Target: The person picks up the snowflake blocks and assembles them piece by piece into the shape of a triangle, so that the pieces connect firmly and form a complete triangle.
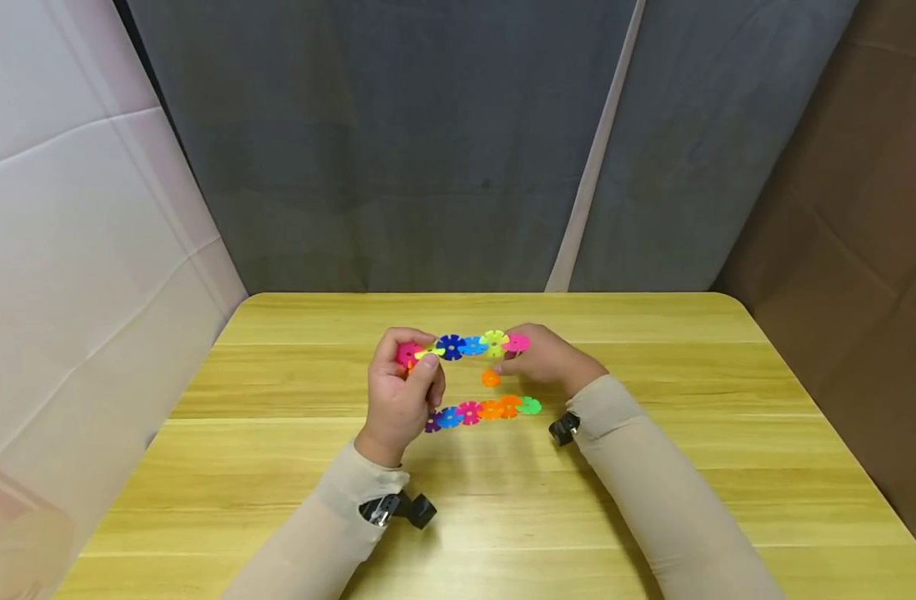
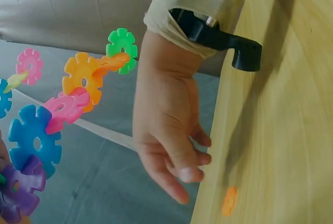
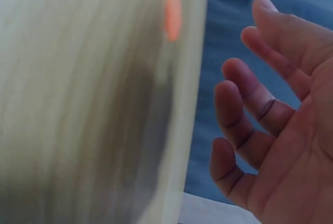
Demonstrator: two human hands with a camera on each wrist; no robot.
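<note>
A pale yellow wooden surface (image 1: pixel 653 467) stands before a grey cloth backdrop (image 1: pixel 427 150), with a white panel (image 1: pixel 75 233) at its left side. Above it, the left hand (image 1: pixel 399 392) curls its fingers and thumb round the pink end of a U-shaped chain of bright plastic snowflake discs (image 1: pixel 473 344), which is lifted off the wood; its upper row runs pink, yellow, blue, green, pink and its lower row purple, blue, pink, orange, green. The right hand (image 1: pixel 548 360) is relaxed and open, fingers loosely spread in the right wrist view, its fingertips near the far pink disc; contact cannot be told. A single orange snowflake disc (image 1: pixel 491 378) lies flat between the rows.
</note>
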